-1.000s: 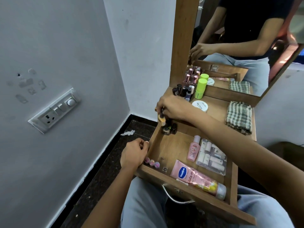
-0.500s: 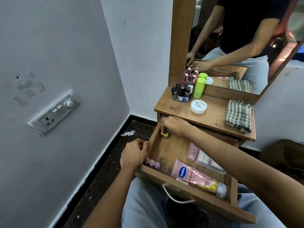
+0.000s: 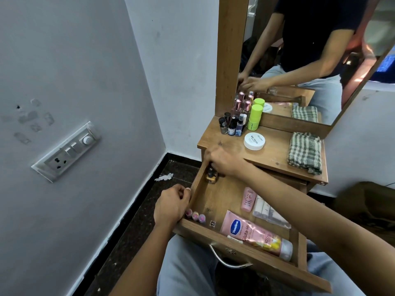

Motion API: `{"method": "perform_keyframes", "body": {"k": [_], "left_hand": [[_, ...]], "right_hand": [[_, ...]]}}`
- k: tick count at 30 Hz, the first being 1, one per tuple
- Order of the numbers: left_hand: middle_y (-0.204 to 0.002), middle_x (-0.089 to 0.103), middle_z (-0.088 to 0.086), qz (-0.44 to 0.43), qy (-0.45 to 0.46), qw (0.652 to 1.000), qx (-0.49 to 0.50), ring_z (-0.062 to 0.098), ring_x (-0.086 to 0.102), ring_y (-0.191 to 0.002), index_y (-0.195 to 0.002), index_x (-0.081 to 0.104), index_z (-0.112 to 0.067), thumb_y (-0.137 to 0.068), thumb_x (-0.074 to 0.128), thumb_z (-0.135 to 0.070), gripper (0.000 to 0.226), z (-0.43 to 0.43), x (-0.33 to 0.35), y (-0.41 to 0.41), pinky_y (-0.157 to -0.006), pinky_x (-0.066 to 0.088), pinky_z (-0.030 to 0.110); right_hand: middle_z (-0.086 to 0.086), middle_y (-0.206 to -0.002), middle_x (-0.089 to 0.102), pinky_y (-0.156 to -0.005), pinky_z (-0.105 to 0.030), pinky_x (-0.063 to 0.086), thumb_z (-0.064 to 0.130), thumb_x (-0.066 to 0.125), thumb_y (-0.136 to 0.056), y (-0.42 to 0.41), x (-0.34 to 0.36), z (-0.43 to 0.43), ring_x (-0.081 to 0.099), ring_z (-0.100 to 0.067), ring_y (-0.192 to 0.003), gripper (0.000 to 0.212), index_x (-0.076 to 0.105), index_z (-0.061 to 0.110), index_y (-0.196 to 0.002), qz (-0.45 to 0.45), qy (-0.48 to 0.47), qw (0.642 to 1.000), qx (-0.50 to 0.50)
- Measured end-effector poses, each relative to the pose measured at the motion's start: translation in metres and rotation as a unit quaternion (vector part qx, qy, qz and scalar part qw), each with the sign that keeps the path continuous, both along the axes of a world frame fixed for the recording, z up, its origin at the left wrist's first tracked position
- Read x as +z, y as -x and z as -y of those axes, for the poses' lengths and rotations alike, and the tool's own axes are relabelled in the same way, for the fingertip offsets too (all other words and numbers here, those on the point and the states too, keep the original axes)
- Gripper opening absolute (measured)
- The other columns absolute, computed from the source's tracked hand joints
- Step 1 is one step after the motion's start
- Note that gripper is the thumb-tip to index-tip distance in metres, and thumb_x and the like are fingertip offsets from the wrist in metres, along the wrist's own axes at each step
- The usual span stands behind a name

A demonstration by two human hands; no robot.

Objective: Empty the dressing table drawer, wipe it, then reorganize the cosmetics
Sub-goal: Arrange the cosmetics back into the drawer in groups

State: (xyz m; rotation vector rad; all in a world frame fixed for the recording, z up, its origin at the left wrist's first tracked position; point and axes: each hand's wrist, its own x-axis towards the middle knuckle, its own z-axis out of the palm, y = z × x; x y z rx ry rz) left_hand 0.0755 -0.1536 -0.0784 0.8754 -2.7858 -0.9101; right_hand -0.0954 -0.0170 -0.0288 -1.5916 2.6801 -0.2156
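- Partly hidden, small amber glass bottle (image 3: pixel 211 177) stands in rear-left corner of open wooden drawer (image 3: pixel 222 195); right grip (image 3: pixel 224 165) clasps its cap.
- Left grip (image 3: pixel 171 205) holds drawer's left wall.
- Contents: pink Vaseline tube (image 3: pixel 254 233), small pink bottle (image 3: pixel 248 199).

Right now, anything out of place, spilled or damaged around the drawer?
Nothing spilled in the drawer. Two oddities off it: a crumpled white scrap lies on the dark floor near the corner, and the left wall above the switch plate carries grey tape-like patches and a small hole.
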Motion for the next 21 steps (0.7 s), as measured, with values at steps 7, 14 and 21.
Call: {"method": "perform_keyframes", "body": {"k": [7,14,21], "left_hand": [[-0.069,0.062,-0.01,0.002,-0.001,1.0,-0.004,0.004,0.058,-0.063,-0.094,0.066,-0.025,-0.097,0.049,-0.045,0.026,-0.002,0.002,0.001,-0.051,0.037,0.022],[-0.071,0.064,-0.01,-0.003,-0.003,1.0,-0.006,0.005,0.061,-0.065,-0.096,0.066,-0.025,-0.097,0.048,-0.045,0.027,0.0,-0.001,0.0,-0.056,0.044,0.025],[-0.073,0.065,-0.01,-0.001,0.001,1.0,-0.013,0.006,0.061,-0.066,-0.097,0.066,-0.025,-0.097,0.048,-0.046,0.028,0.001,-0.002,0.001,-0.059,0.048,0.026]], "right_hand": [[-0.008,-0.116,0.06,-0.084,-0.04,0.047,-0.002,0.057,-0.083,0.066,0.065,-0.001,0.044,-0.029,-0.11,0.04,0.062,0.01,-0.121,-0.106,0.131,0.966,-0.195],[-0.013,-0.1,0.061,-0.079,-0.034,0.046,-0.003,0.055,-0.082,0.078,0.066,0.01,0.047,-0.028,-0.101,0.023,0.062,0.002,-0.103,-0.216,-0.109,0.959,-0.145],[-0.012,-0.1,0.063,-0.073,-0.033,0.043,0.009,0.069,-0.079,0.081,0.062,0.012,0.046,-0.029,-0.104,0.029,0.058,0.005,-0.106,-0.21,-0.096,0.961,-0.15]]}}
